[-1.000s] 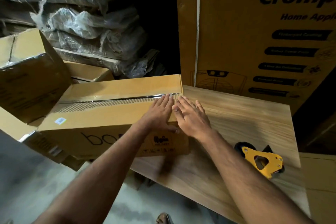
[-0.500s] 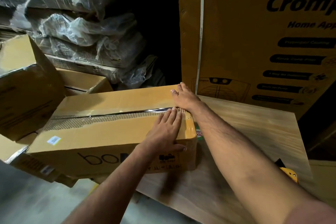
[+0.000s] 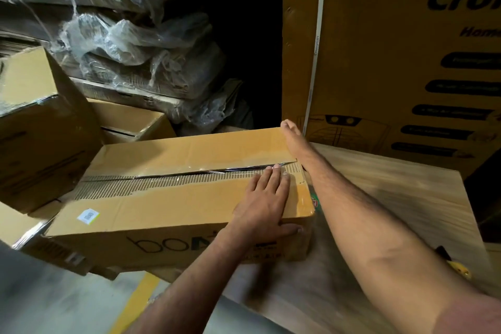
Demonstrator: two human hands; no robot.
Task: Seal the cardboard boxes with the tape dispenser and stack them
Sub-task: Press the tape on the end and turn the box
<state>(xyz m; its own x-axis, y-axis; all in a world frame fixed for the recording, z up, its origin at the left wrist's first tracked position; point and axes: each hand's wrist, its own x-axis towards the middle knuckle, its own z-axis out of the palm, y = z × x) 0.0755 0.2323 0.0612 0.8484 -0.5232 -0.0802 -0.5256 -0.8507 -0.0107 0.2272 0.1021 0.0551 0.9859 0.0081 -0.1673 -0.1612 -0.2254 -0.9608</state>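
Nearest, at the bottom of the frame, two bare forearms reach in over a wooden table [image 3: 393, 198], whose pale grain fills the lower right. At the right edge, low down, a sliver of the yellow tape dispenser [image 3: 459, 268] peeks out from behind the right forearm, lying on the table well apart from both hands.

In the middle of the frame sits the long cardboard box [image 3: 168, 206], its right end on the table and its left end jutting out over other cartons. The left hand [image 3: 264, 203] lies flat on the box top near the right end, fingers straight and together, fingertips touching the centre seam, thumb hooked over the front edge; it presses rather than grasps. The seam gapes slightly there, with shiny tape along it. The right hand [image 3: 291, 137] reaches to the far right corner of the box; its fingers go over the back edge, so I cannot tell how it grips.

Further back, brown cartons [image 3: 40, 127] stand at left, plastic-wrapped bundles [image 3: 130, 49] fill the upper left, and a large printed carton [image 3: 393, 49] rises at upper right.
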